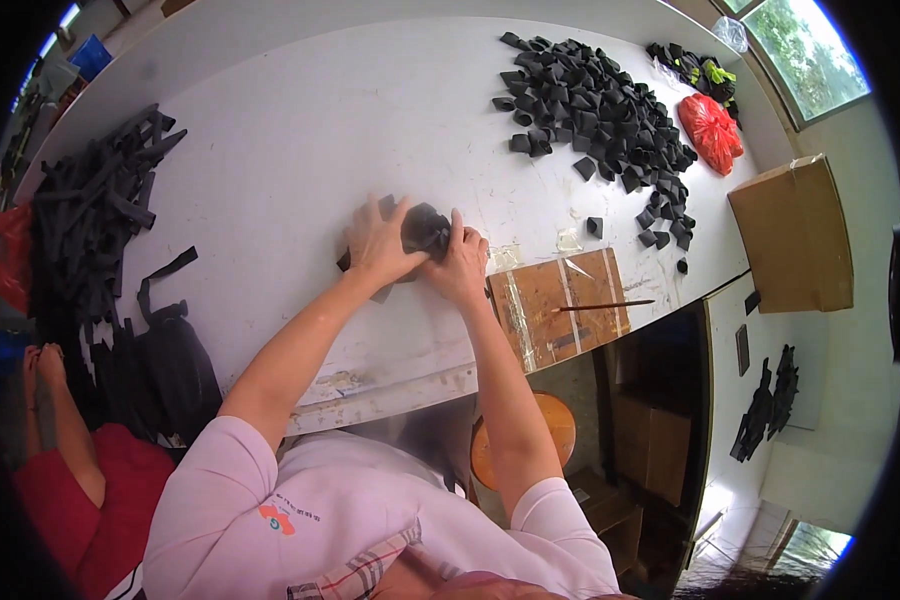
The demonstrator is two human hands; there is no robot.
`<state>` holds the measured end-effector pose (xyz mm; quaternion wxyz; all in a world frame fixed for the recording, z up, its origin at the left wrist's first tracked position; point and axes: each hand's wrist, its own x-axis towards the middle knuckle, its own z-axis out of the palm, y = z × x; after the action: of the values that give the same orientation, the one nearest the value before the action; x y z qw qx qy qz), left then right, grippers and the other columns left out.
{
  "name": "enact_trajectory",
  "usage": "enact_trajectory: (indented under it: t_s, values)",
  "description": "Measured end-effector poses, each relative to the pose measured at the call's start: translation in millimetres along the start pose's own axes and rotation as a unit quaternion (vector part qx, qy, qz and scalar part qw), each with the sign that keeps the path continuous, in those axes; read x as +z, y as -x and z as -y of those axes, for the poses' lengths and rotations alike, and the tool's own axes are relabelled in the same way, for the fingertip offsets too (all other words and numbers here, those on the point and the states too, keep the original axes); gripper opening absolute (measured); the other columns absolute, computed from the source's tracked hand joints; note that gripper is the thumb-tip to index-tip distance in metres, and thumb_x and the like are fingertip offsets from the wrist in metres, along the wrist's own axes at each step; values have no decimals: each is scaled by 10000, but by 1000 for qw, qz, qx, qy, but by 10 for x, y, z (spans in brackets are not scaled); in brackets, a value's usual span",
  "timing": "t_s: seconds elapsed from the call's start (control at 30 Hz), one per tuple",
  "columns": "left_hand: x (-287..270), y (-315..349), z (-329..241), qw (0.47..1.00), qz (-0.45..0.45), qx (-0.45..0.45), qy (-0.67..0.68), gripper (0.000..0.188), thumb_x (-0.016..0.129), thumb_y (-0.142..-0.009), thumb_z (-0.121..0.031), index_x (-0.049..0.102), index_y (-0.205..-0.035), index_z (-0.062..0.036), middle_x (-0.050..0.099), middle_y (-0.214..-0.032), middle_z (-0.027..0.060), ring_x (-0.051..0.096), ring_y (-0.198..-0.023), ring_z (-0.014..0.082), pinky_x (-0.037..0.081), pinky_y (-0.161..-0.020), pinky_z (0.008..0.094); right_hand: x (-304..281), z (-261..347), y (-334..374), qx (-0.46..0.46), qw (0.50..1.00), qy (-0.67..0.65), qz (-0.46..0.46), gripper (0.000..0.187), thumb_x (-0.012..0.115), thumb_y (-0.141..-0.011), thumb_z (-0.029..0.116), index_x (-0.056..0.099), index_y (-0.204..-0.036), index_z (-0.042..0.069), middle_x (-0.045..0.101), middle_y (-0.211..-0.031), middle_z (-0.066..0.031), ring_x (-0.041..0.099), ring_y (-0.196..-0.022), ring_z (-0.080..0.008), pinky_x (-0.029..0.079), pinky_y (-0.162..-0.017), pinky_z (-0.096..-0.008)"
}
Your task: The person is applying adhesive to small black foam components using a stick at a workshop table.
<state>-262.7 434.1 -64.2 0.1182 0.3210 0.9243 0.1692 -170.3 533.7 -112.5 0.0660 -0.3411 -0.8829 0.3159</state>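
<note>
Near the front middle of the white table, both hands cup a small bunch of black pieces (427,229) that look like short folded fabric loops. My left hand (375,243) presses on their left side, its fingers stretched forward and somewhat spread, with more black material showing under and beside it. Curled against the right side of the bunch is my right hand (458,262), thumb towards the left one. The palms and some fingertips are hidden, so the exact hold of each finger does not show.
A large heap of black loops (595,110) lies at the far right, by a red plastic bag (710,133) and a cardboard box (798,235). A brown board (560,308) with a thin stick lies right. Long black strips (100,195) pile left, near a person in red (110,500).
</note>
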Motion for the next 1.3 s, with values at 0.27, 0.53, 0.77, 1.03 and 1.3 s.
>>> enact_trajectory:
  t_s: [0.27, 0.53, 0.77, 1.03, 1.3]
  values:
    - [-197, 190, 418, 977, -29, 182, 110, 789, 603, -660, -547, 345, -1315, -190, 124, -1392, 216, 175, -1238, 445, 158, -959, 574, -29, -168, 294, -122, 989, -25, -81, 862, 616, -704, 423, 196, -1320, -8, 222, -1316, -269, 190, -1230, -428, 198, -989, -494]
    - [382, 88, 124, 983, -75, 166, -21, 518, 586, -754, -342, 439, -1247, -276, 213, -1376, 152, 156, -1230, 457, 154, -927, 648, 197, -251, 198, -145, 984, 101, 13, 828, 620, -659, 242, 197, -1308, -48, 154, -1355, -278, 113, -1276, -421, 80, -1040, -486]
    - [486, 45, 90, 986, -51, 141, -66, 515, 581, -765, -350, 426, -1253, -293, 208, -1393, 109, 152, -1246, 432, 146, -955, 620, -179, -175, 281, -148, 987, -53, 16, 722, 551, -666, 60, 211, -1292, -61, 204, -1326, -292, 172, -1254, -435, 149, -1038, -461]
    - [-29, 148, -79, 991, -11, 126, -36, 578, 639, -696, -254, 451, -1243, -256, 185, -1404, 131, 122, -1255, 454, 130, -951, 631, -1336, -850, 970, -304, 932, -95, 171, 420, 535, -612, -54, 499, -1030, -53, 533, -952, -157, 545, -856, -294, 476, -704, -341]
    - [-29, 326, -502, 933, -312, 104, 148, 211, 564, -732, 28, 581, -939, -7, 571, -870, 100, 525, -765, 265, 447, -678, 339, -2170, -2047, 664, -163, 984, 68, -31, 193, 455, -673, -95, 556, -804, 4, 521, -694, -135, 521, -587, -272, 422, -512, -322]
